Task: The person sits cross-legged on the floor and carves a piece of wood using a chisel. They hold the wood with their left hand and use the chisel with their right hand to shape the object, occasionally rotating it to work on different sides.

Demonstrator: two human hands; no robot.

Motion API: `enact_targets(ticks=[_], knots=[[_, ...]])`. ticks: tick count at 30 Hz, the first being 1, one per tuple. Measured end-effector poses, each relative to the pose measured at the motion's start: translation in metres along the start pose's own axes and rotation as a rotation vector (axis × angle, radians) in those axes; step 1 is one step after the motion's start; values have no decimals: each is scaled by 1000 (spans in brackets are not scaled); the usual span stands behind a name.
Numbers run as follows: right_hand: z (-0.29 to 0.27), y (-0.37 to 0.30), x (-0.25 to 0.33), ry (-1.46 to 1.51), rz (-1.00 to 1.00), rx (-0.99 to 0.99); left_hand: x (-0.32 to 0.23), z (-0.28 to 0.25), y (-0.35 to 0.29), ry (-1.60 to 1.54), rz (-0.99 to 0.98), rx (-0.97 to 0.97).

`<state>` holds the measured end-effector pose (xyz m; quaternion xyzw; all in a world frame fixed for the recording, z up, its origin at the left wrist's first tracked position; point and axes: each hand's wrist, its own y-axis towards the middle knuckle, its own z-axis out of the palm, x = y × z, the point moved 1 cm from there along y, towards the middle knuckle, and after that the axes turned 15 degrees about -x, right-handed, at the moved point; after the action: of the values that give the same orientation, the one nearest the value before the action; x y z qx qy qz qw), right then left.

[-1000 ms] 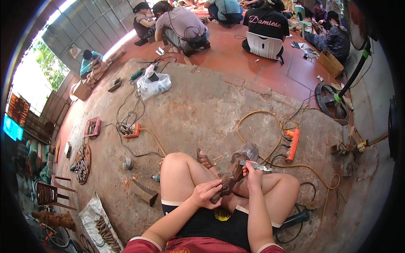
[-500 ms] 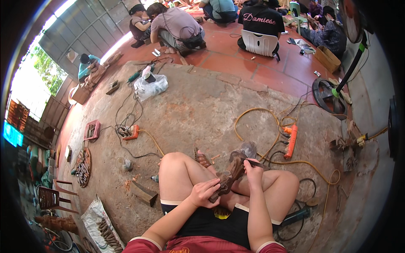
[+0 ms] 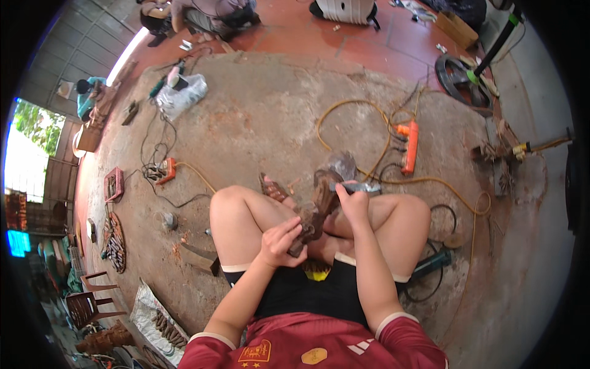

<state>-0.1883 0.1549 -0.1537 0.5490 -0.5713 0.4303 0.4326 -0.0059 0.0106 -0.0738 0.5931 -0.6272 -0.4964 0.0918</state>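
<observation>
Fingers of the person's left hand [image 3: 281, 243] are, in the head view, curled around the near end of a dark brown carved wooden piece [image 3: 314, 215], holding it with little gap. The piece slants away from those fingers, above the crossed legs [image 3: 251, 227], toward the right hand [image 3: 351, 201]. There the fingers are closed narrowly on a flat tool [image 3: 364, 187] with a metallic sheen, which lies across the upper part of the wood; whether its edge is biting in is too small to tell. Just beyond the right fingers, a greyish rounded object [image 3: 340, 165] sits at the far end of the piece. Farther out and to the right of them lies an orange power strip [image 3: 410, 147] with plugs in it, a yellow cord [image 3: 444, 182] looping near it. Nearer the body, right of the same fingers, a dark green power tool [image 3: 432, 263] rests beside the knee. Left of the left fingers, past the leg, lie a wooden wedge [image 3: 200, 257] and, farther off, a clear cup [image 3: 166, 220] and a pink basket [image 3: 114, 184].
</observation>
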Motion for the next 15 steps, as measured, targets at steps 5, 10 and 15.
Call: enact_targets(ticks=[5, 10, 15], knots=[[1, 3, 6, -11, -14, -5, -3, 0, 2, 1, -29, 16], [0, -1, 21, -1, -26, 12, -1, -1, 1, 5, -31, 5], [5, -6, 24, -7, -103, -26, 0, 1, 3, -15, -12, -4]])
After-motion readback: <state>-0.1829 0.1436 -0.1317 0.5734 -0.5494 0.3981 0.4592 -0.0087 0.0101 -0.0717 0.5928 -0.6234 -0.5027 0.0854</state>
